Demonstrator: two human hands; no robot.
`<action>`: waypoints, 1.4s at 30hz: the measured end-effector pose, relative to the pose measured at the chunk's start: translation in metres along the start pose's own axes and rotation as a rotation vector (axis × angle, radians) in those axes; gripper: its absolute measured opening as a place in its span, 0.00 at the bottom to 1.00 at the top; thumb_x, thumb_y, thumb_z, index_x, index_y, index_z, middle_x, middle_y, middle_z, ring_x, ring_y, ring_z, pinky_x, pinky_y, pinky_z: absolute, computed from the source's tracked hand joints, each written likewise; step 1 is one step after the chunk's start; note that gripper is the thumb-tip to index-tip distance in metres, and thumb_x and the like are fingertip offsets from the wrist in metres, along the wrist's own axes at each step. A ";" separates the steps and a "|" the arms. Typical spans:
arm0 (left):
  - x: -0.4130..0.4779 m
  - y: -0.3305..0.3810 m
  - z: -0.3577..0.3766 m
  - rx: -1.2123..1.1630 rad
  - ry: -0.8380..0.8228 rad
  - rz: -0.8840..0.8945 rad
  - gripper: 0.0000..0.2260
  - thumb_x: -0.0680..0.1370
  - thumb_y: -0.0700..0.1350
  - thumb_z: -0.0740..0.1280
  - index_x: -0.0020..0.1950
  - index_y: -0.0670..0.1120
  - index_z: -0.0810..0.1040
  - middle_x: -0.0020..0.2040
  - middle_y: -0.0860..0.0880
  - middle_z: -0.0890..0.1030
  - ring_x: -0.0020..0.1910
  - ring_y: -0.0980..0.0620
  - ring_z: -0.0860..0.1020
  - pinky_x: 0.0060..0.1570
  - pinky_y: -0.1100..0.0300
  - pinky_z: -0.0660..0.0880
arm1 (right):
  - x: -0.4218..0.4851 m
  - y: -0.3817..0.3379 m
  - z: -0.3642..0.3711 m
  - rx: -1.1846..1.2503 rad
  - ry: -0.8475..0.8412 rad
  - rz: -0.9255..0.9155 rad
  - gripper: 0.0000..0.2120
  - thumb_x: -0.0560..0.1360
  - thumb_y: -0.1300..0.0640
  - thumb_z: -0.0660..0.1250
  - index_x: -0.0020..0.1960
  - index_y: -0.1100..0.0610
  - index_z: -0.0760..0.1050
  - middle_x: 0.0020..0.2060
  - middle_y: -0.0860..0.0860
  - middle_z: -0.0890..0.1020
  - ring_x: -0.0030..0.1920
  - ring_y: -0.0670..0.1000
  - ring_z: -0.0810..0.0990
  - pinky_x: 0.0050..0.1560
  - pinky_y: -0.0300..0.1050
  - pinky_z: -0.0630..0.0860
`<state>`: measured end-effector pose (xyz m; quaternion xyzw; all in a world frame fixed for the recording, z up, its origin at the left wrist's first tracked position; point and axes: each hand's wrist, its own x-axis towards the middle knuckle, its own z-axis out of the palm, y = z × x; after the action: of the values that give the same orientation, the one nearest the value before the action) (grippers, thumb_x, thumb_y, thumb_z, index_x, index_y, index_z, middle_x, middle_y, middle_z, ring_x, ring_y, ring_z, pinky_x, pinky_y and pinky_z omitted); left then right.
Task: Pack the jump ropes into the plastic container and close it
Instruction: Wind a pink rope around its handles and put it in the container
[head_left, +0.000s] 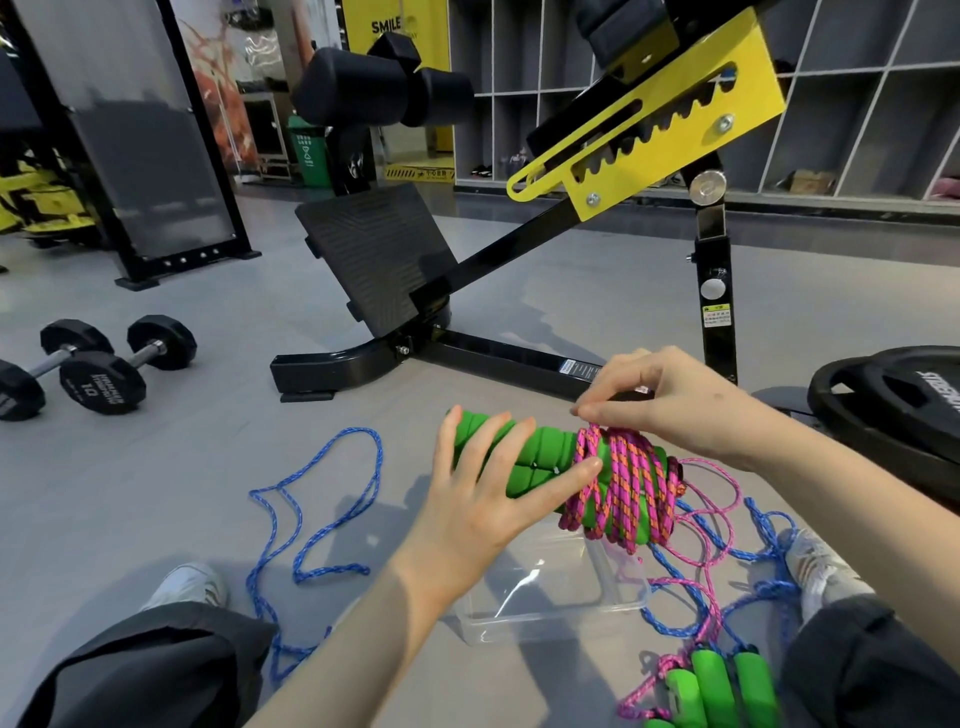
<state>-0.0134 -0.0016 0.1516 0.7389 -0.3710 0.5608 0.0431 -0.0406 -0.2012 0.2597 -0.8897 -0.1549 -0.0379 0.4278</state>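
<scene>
Left hand (483, 499): you are gripping the green handles (524, 457), fingers spread around them.
Right hand (670, 405): you are pinching the pink rope (628, 483) atop its coil on the handles.
Plastic container (550, 597): sitting open-topped on the floor (208, 467), under the bundle.
Room: blue rope (311, 519) is sprawling left; weight plates (893, 395) are lying near your right forearm.

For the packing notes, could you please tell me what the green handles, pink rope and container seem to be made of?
The green handles look like matte soft foam with moulded ridges. The pink rope is braided cord, likely synthetic, with orange flecks. The container looks like clear, glossy plastic; the floor shows through.
</scene>
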 end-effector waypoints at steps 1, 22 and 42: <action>0.000 -0.002 0.000 0.001 -0.004 -0.009 0.19 0.84 0.37 0.53 0.68 0.58 0.68 0.57 0.42 0.70 0.57 0.43 0.73 0.59 0.35 0.69 | -0.001 -0.002 0.002 -0.018 0.035 -0.024 0.03 0.72 0.59 0.70 0.43 0.55 0.84 0.39 0.46 0.83 0.40 0.39 0.80 0.41 0.27 0.72; -0.063 0.003 0.034 0.107 -0.318 0.050 0.39 0.66 0.33 0.69 0.73 0.57 0.63 0.56 0.43 0.70 0.55 0.42 0.70 0.60 0.37 0.66 | -0.012 0.081 0.064 -0.669 -0.179 -0.335 0.44 0.61 0.36 0.72 0.69 0.55 0.62 0.58 0.50 0.70 0.61 0.49 0.66 0.65 0.44 0.64; -0.100 0.036 0.080 -0.127 -0.713 -0.071 0.50 0.53 0.30 0.68 0.74 0.56 0.63 0.52 0.43 0.76 0.52 0.43 0.74 0.53 0.42 0.72 | -0.041 0.191 0.088 -0.887 -0.021 -0.611 0.26 0.78 0.45 0.58 0.69 0.61 0.65 0.66 0.57 0.74 0.67 0.54 0.70 0.67 0.47 0.69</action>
<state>0.0195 -0.0160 0.0238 0.8962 -0.3711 0.2419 -0.0238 -0.0261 -0.2554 0.0525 -0.8997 -0.3801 -0.2137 -0.0213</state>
